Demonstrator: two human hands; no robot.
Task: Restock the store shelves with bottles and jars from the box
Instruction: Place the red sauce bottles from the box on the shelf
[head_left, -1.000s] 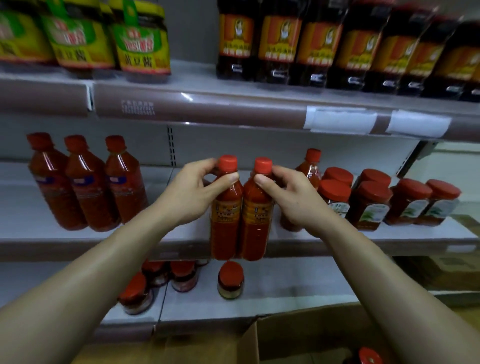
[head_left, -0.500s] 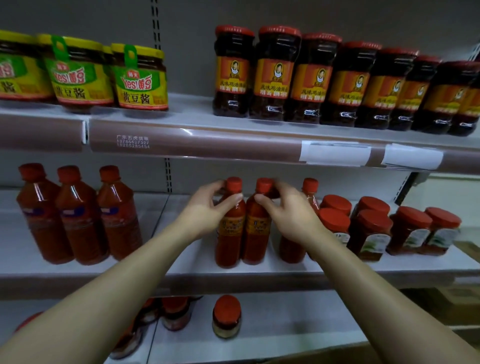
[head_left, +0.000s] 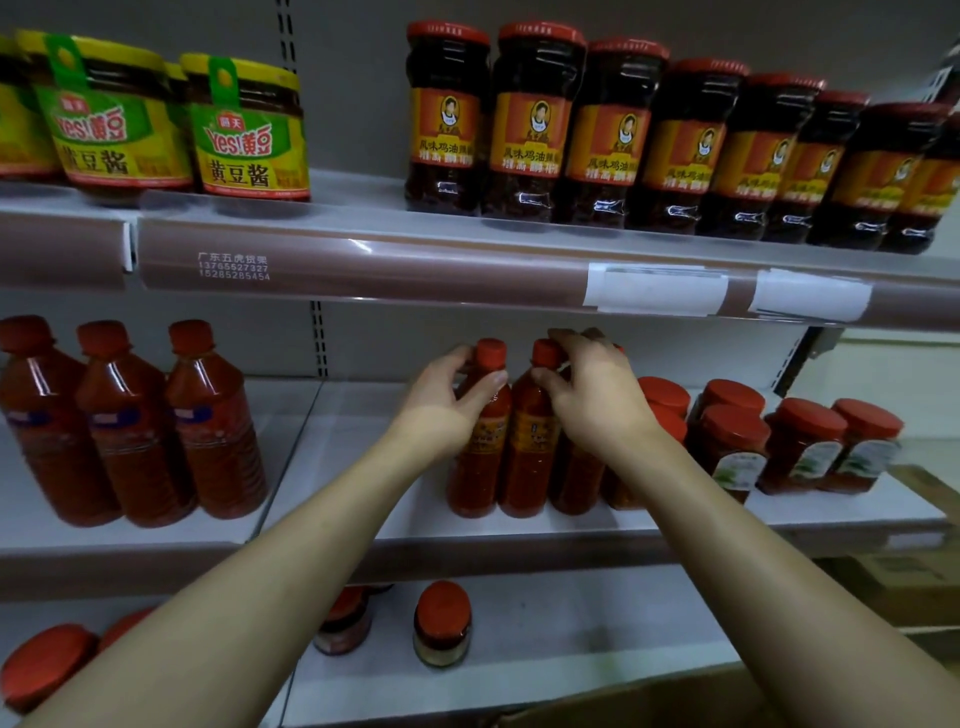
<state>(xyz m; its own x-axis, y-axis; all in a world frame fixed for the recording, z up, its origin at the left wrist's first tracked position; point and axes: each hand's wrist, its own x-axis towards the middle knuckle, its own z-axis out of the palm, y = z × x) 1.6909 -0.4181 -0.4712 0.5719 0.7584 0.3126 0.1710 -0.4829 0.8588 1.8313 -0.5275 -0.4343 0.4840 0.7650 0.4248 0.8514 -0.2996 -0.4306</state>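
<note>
Two slim red sauce bottles with red caps and orange labels stand side by side on the middle shelf (head_left: 519, 530). My left hand (head_left: 441, 410) grips the neck of the left bottle (head_left: 478, 467). My right hand (head_left: 592, 400) grips the neck and cap of the right bottle (head_left: 527, 467). Both bottles rest upright on the shelf board. Behind my right hand stands another bottle of the same kind (head_left: 574, 478), mostly hidden. The box shows only as a cardboard edge (head_left: 623, 701) at the bottom.
Three bigger red bottles (head_left: 130, 426) stand at the left of the same shelf, red-lidded jars (head_left: 800, 447) at the right. The upper shelf holds yellow-lidded jars (head_left: 249, 130) and dark chili jars (head_left: 623, 135). Small jars (head_left: 441, 623) sit on the lower shelf.
Both hands carried the two bottles up and back onto the middle shelf and set them down next to the other bottle. The view tilted upward.
</note>
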